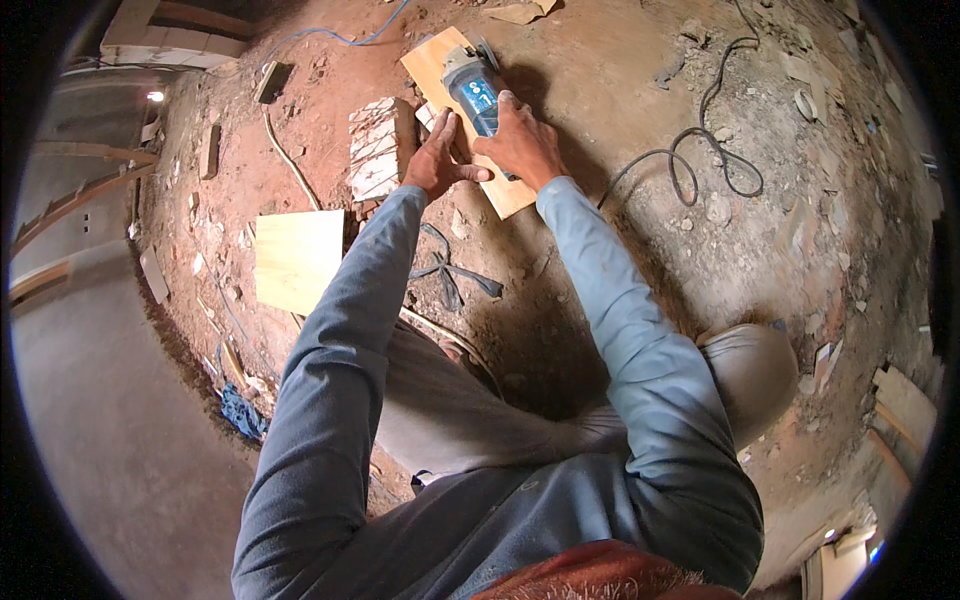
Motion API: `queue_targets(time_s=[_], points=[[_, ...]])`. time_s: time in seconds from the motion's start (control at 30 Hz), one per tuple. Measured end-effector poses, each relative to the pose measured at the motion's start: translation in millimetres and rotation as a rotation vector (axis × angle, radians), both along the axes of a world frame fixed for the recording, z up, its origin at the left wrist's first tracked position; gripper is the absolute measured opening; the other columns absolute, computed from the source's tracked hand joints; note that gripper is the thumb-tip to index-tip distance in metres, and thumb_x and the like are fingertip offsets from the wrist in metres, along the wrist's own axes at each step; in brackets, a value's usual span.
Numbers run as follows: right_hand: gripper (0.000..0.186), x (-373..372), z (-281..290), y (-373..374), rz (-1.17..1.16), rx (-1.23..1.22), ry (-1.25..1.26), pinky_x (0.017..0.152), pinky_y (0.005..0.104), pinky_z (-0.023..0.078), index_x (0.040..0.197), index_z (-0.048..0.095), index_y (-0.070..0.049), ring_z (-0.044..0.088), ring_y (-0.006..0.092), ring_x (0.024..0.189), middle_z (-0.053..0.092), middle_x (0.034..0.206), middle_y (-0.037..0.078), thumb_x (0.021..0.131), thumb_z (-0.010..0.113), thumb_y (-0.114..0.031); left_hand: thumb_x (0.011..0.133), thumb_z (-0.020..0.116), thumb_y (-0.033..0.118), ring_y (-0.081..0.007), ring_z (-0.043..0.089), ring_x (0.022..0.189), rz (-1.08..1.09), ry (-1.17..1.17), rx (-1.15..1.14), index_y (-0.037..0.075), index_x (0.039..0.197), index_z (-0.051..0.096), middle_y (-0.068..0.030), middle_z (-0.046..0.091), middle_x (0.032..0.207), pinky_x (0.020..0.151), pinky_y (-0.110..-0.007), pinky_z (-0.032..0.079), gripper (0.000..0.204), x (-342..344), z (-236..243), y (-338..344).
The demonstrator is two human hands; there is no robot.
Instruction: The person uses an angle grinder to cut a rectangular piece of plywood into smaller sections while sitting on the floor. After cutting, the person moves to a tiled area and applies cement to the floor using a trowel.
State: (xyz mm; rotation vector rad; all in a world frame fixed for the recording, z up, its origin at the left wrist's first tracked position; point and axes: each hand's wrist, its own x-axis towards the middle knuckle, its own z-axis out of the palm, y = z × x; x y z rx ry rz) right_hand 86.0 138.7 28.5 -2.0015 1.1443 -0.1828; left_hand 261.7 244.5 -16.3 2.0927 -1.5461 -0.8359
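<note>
A blue-and-grey angle grinder (477, 95) lies along a light wooden board (512, 198), its head and disc at the far end. My right hand (524, 140) is wrapped round the grinder's near part, hiding its handle. On the board's left side rests my left hand (438, 163), fingers stretched forward and thumb pointing toward the grinder. A narrow pale strip (426, 117) shows by its fingertips; whether it is part of the board or separate, I cannot tell. A brick block (378, 148) with white mortar streaks stands just left of my left hand.
Another flat wooden board (298, 258) lies left of my left forearm. A dark power cord (690, 160) loops over the dirt floor at the right. Black strips (448, 277) lie between my arms. Rubble, a wood offcut (210, 150) and a blue cable (352, 40) are scattered about.
</note>
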Motion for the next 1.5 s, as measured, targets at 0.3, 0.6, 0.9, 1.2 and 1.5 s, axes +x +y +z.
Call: queue_targets(time_s=[0.3,0.6,0.9,1.2,1.5], points=[[0.089,-9,3,12,-0.017,-0.034,-0.012,0.100,0.0504,0.049,0.146,0.037,0.003,0.060,0.0454,0.118,0.056,0.132,0.033,0.074,0.070,-0.037,0.051,0.091,0.061,-0.0319,0.019,0.153,-0.036,-0.020,-0.029,-0.007,0.156,0.019,-0.0231,0.013,0.166,0.124,-0.036,0.024,0.144,5,-9,0],[0.093,-24,15,26,-0.020,-0.061,0.006,0.099,0.0492,0.050,0.145,0.039,0.004,0.062,0.0445,0.116,0.059,0.128,0.031,0.070,0.079,-0.034,0.052,0.093,0.055,-0.0330,0.019,0.153,-0.034,-0.062,0.007,-0.007,0.156,0.019,-0.0233,0.013,0.166,0.124,-0.037,0.024,0.141,4,-1,0],[0.101,-36,21,35,-0.018,-0.074,0.021,0.099,0.0498,0.050,0.144,0.039,0.005,0.061,0.0430,0.119,0.057,0.133,0.031,0.070,0.084,-0.047,0.056,0.093,0.050,-0.0308,0.020,0.153,-0.054,-0.105,-0.046,-0.005,0.156,0.021,-0.0220,0.017,0.165,0.124,-0.035,0.024,0.135,8,-10,1],[0.098,-46,17,41,-0.001,-0.049,0.015,0.101,0.0511,0.048,0.149,0.034,0.001,0.058,0.0455,0.121,0.055,0.133,0.033,0.073,0.075,-0.045,0.053,0.093,0.053,-0.0335,0.017,0.154,-0.048,-0.055,-0.037,-0.009,0.155,0.021,-0.0258,0.014,0.165,0.124,-0.035,0.022,0.139,6,-6,0],[0.093,-57,29,50,-0.015,-0.002,0.030,0.104,0.0520,0.045,0.151,0.034,0.000,0.057,0.0453,0.122,0.054,0.135,0.031,0.073,0.070,-0.036,0.053,0.092,0.058,-0.0367,0.019,0.153,-0.059,-0.109,0.010,-0.008,0.154,0.022,-0.0293,0.016,0.163,0.123,-0.037,0.025,0.139,3,1,-2]])
